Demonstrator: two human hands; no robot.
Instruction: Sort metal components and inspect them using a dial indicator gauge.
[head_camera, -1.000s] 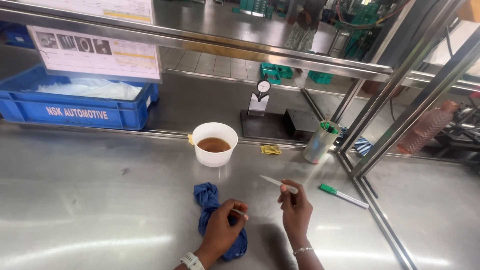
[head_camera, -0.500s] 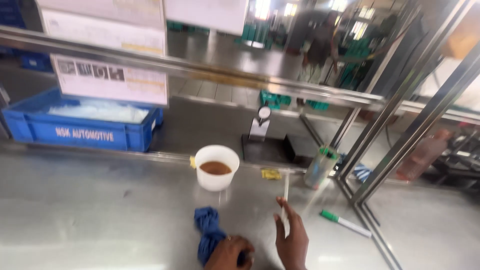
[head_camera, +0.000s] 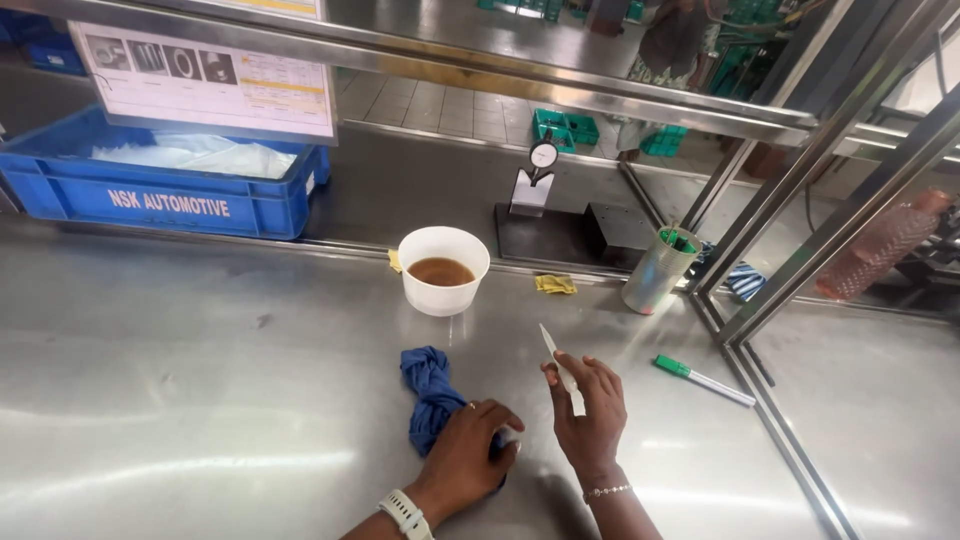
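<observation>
My right hand (head_camera: 590, 415) holds a thin white stick (head_camera: 560, 365) upright above a steel table (head_camera: 200, 400), its pointed tip toward the far side. My left hand (head_camera: 468, 455) presses on the near end of a crumpled blue cloth (head_camera: 428, 385) that lies on the table. A white cup (head_camera: 443, 270) with brown liquid stands just beyond the cloth and the stick's tip. A green and white marker (head_camera: 703, 380) lies to the right of my right hand.
A blue crate (head_camera: 160, 200) with clear plastic sits at the back left under a hanging printed sheet (head_camera: 205, 85). A dial gauge on a dark block (head_camera: 540, 190), a metal can (head_camera: 658, 270), and a yellow scrap (head_camera: 555, 284) stand behind the cup. Steel frame posts (head_camera: 800, 230) rise on the right.
The view has tipped down again. My right hand has turned the white stick from pointing left to standing up. My left hand stays on the blue cloth.
</observation>
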